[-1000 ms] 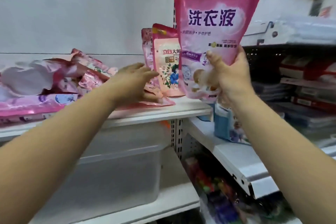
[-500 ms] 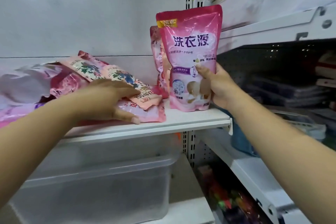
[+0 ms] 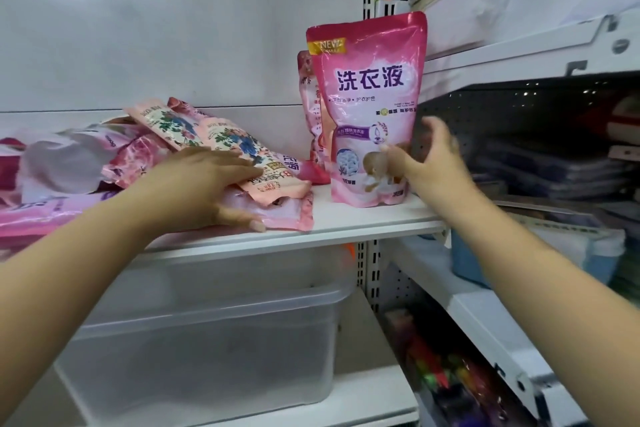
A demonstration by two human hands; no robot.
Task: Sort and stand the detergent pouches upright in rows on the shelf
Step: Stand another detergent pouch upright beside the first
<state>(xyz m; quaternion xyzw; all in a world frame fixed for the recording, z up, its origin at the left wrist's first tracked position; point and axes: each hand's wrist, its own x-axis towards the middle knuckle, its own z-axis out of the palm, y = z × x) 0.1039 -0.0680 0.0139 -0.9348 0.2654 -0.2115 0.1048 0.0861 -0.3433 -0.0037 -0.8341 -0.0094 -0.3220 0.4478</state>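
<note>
Right hand: the right hand [image 3: 427, 158], centre right of the frame, is blurred; its fingers look spread and relaxed beside the lower right edge of the tall pink pouch [image 3: 372, 107], touching it or just off it, which I cannot tell. It does not appear to grasp it.
Left hand: the left hand [image 3: 204, 184], centre left, lies flat with straight fingers on the heap of fallen pouches [image 3: 221, 146], pressing the top floral one; no curl round anything.
Standing so far: the tall pink pouch is upright near the right end of the white shelf [image 3: 363, 218], with another pink pouch [image 3: 308, 107] upright just behind it, mostly hidden.
Left to do: the heap, floral and pink packs lying overlapped, fills the shelf from centre to the left edge; none of it is sorted or stood.
Progress: by my reading, early; one row barely begun, most pouches waiting.
Below: a clear plastic bin [image 3: 207, 340] sits on the lower shelf.
</note>
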